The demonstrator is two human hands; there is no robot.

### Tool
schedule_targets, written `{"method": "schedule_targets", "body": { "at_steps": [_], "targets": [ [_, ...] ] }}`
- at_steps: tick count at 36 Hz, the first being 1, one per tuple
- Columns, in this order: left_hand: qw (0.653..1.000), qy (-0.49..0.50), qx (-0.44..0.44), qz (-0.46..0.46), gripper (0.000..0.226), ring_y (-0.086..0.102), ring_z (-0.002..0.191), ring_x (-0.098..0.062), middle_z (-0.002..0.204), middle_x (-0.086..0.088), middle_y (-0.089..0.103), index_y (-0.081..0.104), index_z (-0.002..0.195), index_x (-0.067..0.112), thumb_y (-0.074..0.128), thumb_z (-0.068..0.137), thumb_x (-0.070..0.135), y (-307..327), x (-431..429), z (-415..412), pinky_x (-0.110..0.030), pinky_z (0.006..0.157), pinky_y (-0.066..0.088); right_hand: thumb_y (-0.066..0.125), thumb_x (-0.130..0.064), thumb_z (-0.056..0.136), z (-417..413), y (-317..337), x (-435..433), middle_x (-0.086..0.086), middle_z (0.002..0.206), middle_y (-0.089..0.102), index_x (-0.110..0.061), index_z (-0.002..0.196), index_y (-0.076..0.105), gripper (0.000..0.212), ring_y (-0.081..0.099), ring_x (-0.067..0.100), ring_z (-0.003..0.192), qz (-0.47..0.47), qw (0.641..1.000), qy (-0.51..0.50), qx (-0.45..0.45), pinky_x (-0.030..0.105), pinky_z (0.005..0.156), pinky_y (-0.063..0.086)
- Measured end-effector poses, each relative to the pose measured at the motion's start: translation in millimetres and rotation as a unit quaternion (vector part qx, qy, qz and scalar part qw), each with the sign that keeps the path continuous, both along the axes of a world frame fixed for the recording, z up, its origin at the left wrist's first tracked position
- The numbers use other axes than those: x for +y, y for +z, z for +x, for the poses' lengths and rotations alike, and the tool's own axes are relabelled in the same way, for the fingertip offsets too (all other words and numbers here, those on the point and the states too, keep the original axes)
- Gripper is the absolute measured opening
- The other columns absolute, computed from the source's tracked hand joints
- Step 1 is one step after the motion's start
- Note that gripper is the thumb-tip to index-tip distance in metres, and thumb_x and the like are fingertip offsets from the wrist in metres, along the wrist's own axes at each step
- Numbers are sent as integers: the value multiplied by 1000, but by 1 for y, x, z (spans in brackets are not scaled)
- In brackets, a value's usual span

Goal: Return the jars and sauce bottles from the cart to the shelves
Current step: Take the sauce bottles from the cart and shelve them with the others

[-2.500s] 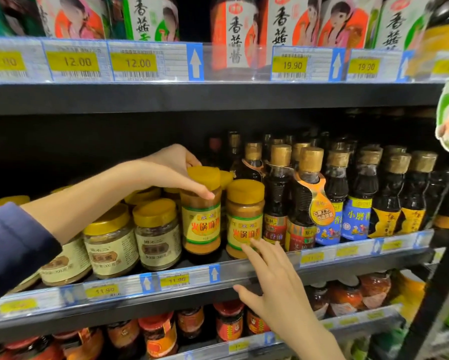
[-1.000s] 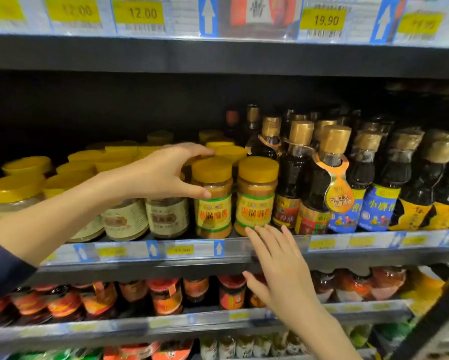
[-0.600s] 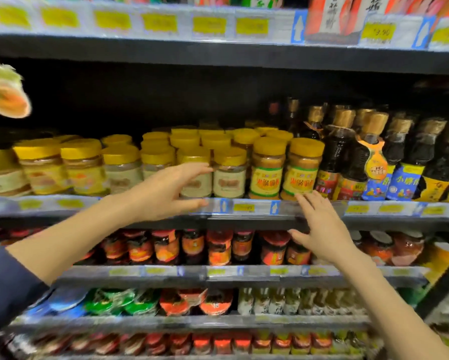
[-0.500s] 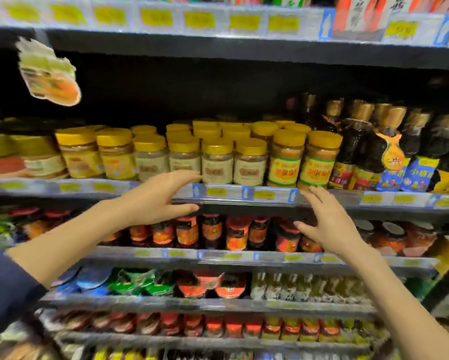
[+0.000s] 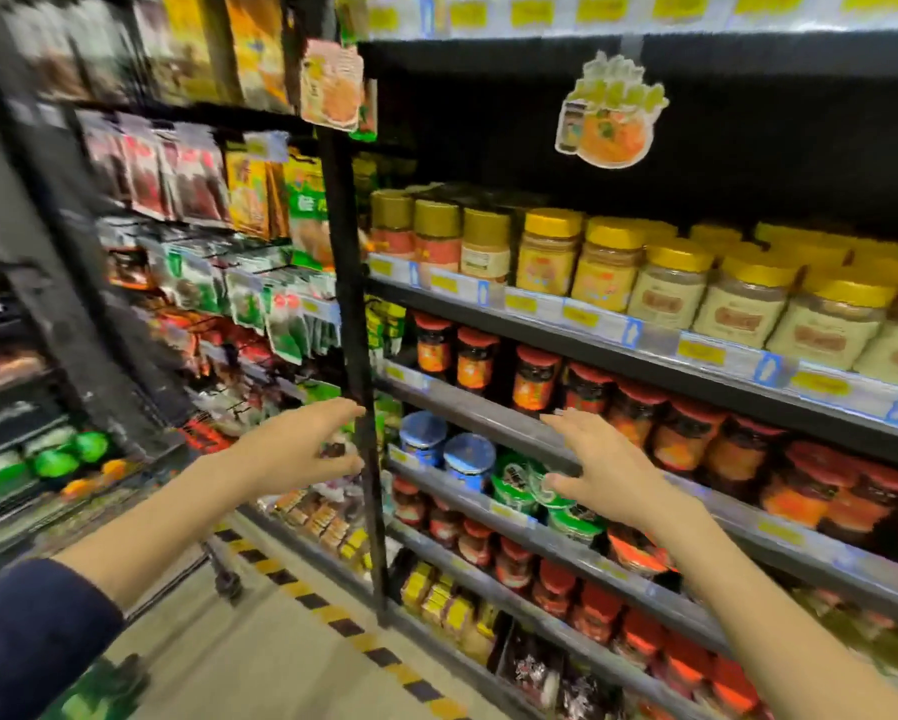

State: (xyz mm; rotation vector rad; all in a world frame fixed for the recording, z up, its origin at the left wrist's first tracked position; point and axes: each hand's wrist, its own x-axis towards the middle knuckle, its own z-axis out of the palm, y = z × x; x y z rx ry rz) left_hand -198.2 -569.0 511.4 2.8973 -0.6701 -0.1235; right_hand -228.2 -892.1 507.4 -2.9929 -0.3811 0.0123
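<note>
Jars with yellow lids (image 5: 670, 283) stand in rows on a shelf (image 5: 592, 348), with red-lidded sauce jars (image 5: 535, 381) on the one below. Their labels and the yellow price tags (image 5: 701, 350) are too blurred to read. The left hand (image 5: 301, 449) and right hand (image 5: 603, 470) hover empty, fingers spread. The cart (image 5: 217, 561) stands at lower left.
</note>
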Motion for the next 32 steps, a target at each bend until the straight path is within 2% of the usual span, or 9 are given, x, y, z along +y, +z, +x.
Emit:
{"method": "schedule_targets", "body": {
  "at_steps": [6, 10, 13, 15, 17, 20, 24, 32],
  "targets": [
    [991, 130, 8, 18, 73, 44, 129, -16, 146, 1, 40, 31, 144, 17, 53, 85, 55, -17, 89, -11, -28, 102, 39, 55, -36, 90, 59, -7, 99, 0, 153, 26, -20, 147, 22, 68, 26, 16, 140, -12, 991, 129, 21, 27, 111, 23],
    [977, 208, 22, 27, 65, 48, 125, -21, 142, -5, 45, 37, 140, 14, 53, 88, 49, -32, 140, -14, -34, 101, 41, 56, -36, 91, 99, -12, 163, 0, 157, 17, -22, 149, 14, 73, 20, 16, 143, -19, 978, 203, 53, 29, 113, 24],
    [964, 261, 46, 23, 63, 44, 128, -19, 145, -1, 42, 34, 142, 19, 53, 89, 47, -42, 176, -11, -35, 103, 40, 56, -34, 91, 132, -16, 211, 2, 155, 22, -20, 149, 15, 73, 21, 16, 142, -11, 965, 257, 53, 26, 110, 25],
    [953, 296, 55, 16, 66, 43, 130, -16, 148, 2, 38, 28, 145, 24, 51, 89, 51, -47, 197, -7, -34, 103, 40, 55, -33, 92, 153, -18, 240, 2, 153, 27, -18, 149, 18, 69, 24, 17, 141, -4, 956, 287, 61, 24, 108, 25],
    [939, 337, 61, 25, 69, 41, 131, -17, 150, 2, 35, 24, 147, 22, 50, 90, 52, -50, 214, 0, -30, 104, 38, 57, -35, 90, 175, -22, 267, 1, 153, 26, -19, 149, 19, 72, 25, 17, 141, -4, 947, 314, 73, 27, 110, 25],
    [919, 390, 57, 13, 68, 40, 133, -16, 149, -1, 37, 28, 146, 18, 53, 90, 47, -53, 237, 13, -25, 104, 33, 57, -38, 89, 210, -27, 305, -1, 154, 25, -21, 149, 18, 73, 23, 17, 141, -12, 932, 355, 76, 31, 112, 27],
    [897, 438, 44, -34, 67, 41, 131, -15, 146, -1, 42, 33, 143, 19, 59, 87, 44, -59, 266, 26, -26, 105, 34, 56, -36, 90, 253, -32, 357, -1, 154, 25, -21, 149, 18, 72, 22, 16, 142, -19, 911, 404, 85, 31, 114, 25],
    [856, 509, 57, -64, 71, 43, 130, -17, 149, -5, 37, 28, 145, 13, 58, 88, 41, -78, 320, 57, -26, 104, 34, 59, -37, 87, 306, -45, 461, -1, 153, 29, -23, 147, 22, 72, 28, 18, 140, 1, 885, 453, 103, 39, 111, 32]
  ]
}}
